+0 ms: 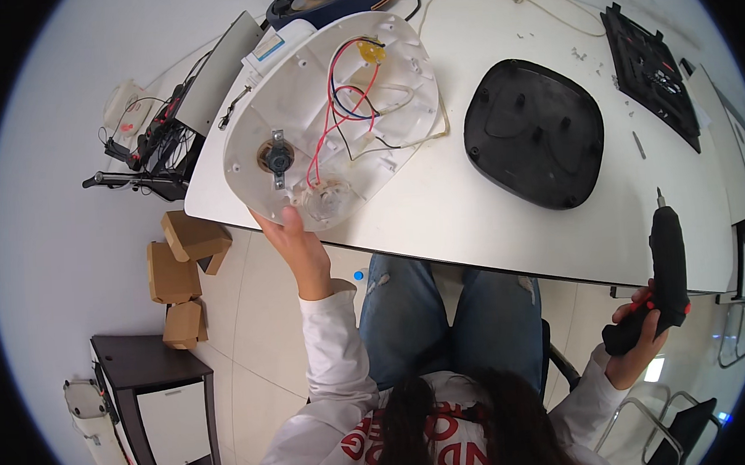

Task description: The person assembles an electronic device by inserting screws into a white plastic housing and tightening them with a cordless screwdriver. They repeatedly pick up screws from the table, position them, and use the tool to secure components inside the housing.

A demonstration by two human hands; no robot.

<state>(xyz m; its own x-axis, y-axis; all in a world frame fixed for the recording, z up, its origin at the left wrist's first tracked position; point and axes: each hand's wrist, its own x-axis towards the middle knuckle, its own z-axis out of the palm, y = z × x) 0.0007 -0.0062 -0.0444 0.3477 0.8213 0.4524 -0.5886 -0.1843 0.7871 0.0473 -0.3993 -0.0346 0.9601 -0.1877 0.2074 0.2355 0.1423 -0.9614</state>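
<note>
My left hand (299,251) grips the near edge of a white plastic housing (294,106), its hollow inside facing up. Red, black and blue wires (333,121) loop inside it, along with a round black part on a metal bracket (278,158) and a yellow disc-shaped part (371,51). In my right hand (641,349), fingers wrapped round the handle, is a black power screwdriver (668,255), its bit pointing away from me near the table's right side. Between the two lies a rounded black plastic cover (545,152) with several short posts.
Small screws (580,54) are scattered at the far right of the white table (440,229), near a loose bit (639,145) and an open black tool case (652,75). A white bottle (274,48) and a dark blue round device (327,1) stand behind the housing.
</note>
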